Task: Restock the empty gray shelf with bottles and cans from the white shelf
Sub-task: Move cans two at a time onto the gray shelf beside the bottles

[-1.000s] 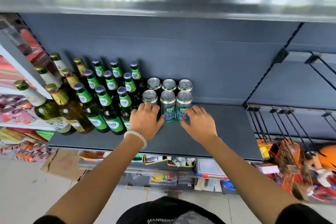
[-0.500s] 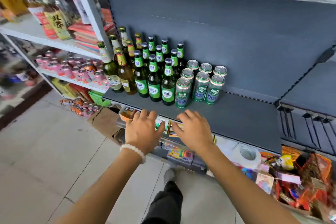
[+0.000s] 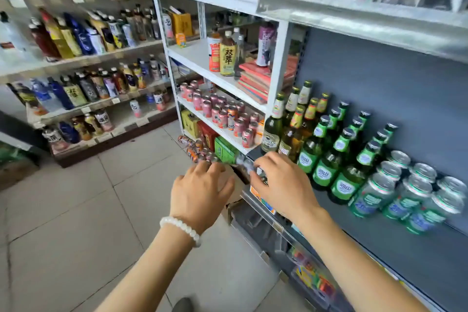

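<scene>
The pink cans (image 3: 222, 114) wait on the white shelf (image 3: 202, 61), far left. Both hands are in the air with nothing in them: the left hand (image 3: 200, 191) and right hand (image 3: 283, 185) have loose fingers. Green bottles (image 3: 326, 157) and green cans (image 3: 405, 192) fill the gray shelf (image 3: 395, 258) at its left end. I think the step is going back for more; next, reach for the pink cans.

Gray shelf (image 3: 395, 256) free in front; bottles (image 3: 326, 157) and cans (image 3: 405, 192) block its back.

Green cans (image 3: 405, 197) motion-blurred, labels unreadable; gray shelf (image 3: 417, 261) cut off right
</scene>
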